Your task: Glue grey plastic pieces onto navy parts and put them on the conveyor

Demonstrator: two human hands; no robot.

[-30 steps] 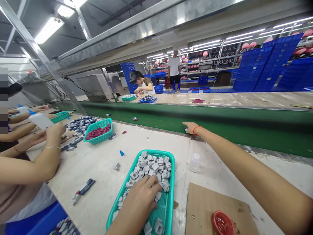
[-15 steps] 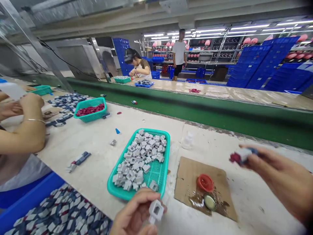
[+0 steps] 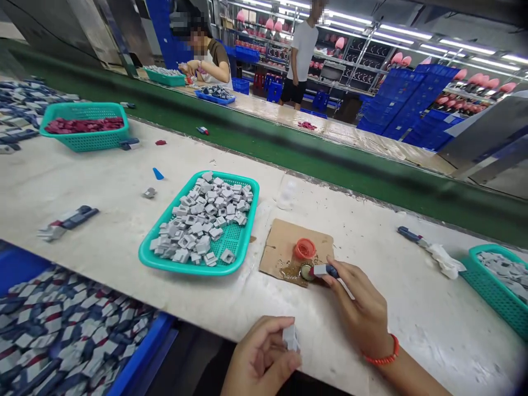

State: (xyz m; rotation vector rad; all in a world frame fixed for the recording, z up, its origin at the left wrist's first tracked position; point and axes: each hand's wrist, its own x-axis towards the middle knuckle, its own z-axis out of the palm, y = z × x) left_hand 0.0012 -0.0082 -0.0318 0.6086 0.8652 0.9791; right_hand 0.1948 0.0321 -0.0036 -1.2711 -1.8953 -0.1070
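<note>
Near the table's front edge, my left hand [image 3: 264,355] holds a small light grey part [image 3: 291,337] between thumb and fingers. My right hand [image 3: 359,300], with a red bead bracelet on the wrist, grips a white and dark blue piece [image 3: 324,270] with a dark red end. That red end is at a small round cap [image 3: 306,271] on a wet cardboard sheet [image 3: 279,242]; whether they touch is hard to tell. A red cap [image 3: 304,249] lies just behind it. Left of the cardboard stands a green basket [image 3: 247,234] of grey parts.
A green basket [image 3: 84,144] of dark red parts stands at the back left. Another green basket [image 3: 487,283] is at the right, beside a crumpled tissue [image 3: 446,260]. A blue crate [image 3: 159,335] of assembled pieces sits below the front edge. Two people are beyond the green belt [image 3: 256,148].
The view has shifted right and down. My right hand has moved inward with its piece, down to the cap on the cardboard. My left hand has drawn away from the basket, still holding the grey part.
</note>
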